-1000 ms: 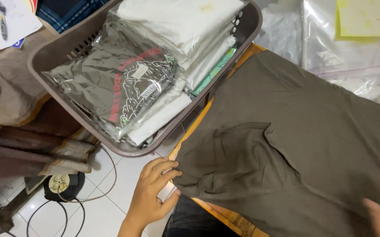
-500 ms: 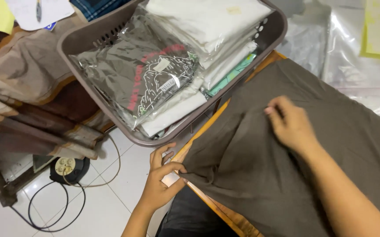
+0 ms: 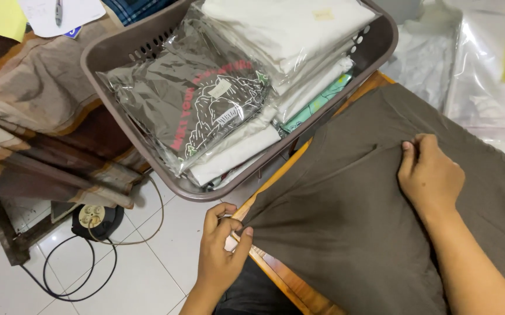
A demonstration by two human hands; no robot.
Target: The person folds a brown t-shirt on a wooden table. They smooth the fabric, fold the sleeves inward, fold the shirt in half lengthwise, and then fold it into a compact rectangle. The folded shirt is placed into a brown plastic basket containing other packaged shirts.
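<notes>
While the olive-brown shirt (image 3: 346, 216) lies spread across the wooden worktop (image 3: 281, 280), I see my left hand (image 3: 220, 248) pinching its corner at the worktop's near edge, fingers closed on the cloth. My right hand (image 3: 430, 178) pinches a fold near the shirt's middle. Just beside the worktop stands a brown basket (image 3: 375, 52) stacked with bagged shirts (image 3: 200, 105), above white floor tiles (image 3: 147, 262).

matt olive cloth garment (image 3: 352, 198); glossy clear plastic bags (image 3: 194, 99); smooth brown plastic basket (image 3: 124, 116); varnished wooden table edge (image 3: 281, 280); glazed floor tiles (image 3: 147, 262).
</notes>
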